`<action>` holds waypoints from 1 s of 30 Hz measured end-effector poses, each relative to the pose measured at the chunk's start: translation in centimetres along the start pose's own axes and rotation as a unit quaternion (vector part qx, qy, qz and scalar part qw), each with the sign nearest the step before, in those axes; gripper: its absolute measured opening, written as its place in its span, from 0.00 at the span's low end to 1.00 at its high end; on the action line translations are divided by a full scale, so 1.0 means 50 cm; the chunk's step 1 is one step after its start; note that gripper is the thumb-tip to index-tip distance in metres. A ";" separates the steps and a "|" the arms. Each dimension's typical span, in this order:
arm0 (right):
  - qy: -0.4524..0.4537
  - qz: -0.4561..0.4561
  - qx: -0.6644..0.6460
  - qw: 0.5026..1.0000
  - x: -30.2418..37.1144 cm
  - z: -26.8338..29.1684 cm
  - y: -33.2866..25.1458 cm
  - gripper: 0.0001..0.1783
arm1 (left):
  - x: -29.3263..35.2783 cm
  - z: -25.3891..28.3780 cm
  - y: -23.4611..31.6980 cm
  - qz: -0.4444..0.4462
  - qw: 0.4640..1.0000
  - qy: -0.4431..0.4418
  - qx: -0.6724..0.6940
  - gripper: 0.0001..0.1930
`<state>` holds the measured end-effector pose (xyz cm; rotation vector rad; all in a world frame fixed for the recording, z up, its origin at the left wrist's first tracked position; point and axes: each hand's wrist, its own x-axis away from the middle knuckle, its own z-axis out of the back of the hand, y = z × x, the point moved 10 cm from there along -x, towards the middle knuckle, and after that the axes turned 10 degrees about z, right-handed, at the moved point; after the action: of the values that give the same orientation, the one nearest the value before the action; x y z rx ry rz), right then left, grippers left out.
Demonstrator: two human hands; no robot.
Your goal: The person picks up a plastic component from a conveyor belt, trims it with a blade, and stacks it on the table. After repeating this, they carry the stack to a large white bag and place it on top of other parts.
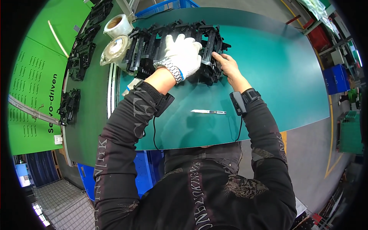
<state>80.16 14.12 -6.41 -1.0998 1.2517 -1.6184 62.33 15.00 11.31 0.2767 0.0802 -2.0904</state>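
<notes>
Row of black moulded-plastic frame assemblies [147, 50] sits at 12 o'clock on the smooth green tabletop [276, 76], units packed side by side. Left hand [183, 55], in a white knit glove with a silver metal-link watch [172, 69] at the wrist, lies over the top of the row, fingers slightly spread; contact areas hidden beneath the palm, so cannot tell whether its grip closes on a unit. Right hand [230, 68], bare, is at the row's 3 o'clock end, its foremost digit at the edge of the end unit; remaining fingers partly obscured, pinch cannot be told. Black box-shaped wrist device [238, 103] strapped on right forearm; a similar one on the left. Slim silver-white utility knife [209, 112] lies flat, well apart from the row on its 6 o'clock side, blade end toward 9 o'clock. Two wrapped rolls of pale film or tape [115, 48] stand near the row's 10 o'clock end. Farther out, toward 10 o'clock, more black plastic units [69, 107] lie on a dark green belt [92, 111].
</notes>
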 end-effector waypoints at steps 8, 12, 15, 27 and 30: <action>0.028 -0.024 -0.036 0.999 0.012 0.005 0.010 0.51 | 0.005 -0.008 -0.021 0.014 0.999 -0.033 0.013 0.26; 0.022 -0.004 -0.024 0.999 0.002 0.008 0.014 0.51 | 0.025 0.015 -0.034 -0.003 1.000 0.023 -0.013 0.34; -0.003 0.006 -0.019 1.000 0.002 -0.001 0.008 0.51 | 0.026 -0.013 -0.054 -0.003 0.998 -0.063 -0.013 0.40; -0.017 0.024 -0.025 0.999 0.003 -0.005 0.009 0.48 | 0.026 0.010 -0.057 -0.010 1.000 -0.019 -0.018 0.43; -0.020 0.012 -0.062 0.998 0.008 0.000 0.027 0.43 | 0.053 0.064 -0.043 -0.032 0.998 0.011 0.046 0.39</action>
<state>80.14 13.46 -7.67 -1.1832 1.3484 -1.5105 58.64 13.31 13.69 0.3576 0.0056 -2.1576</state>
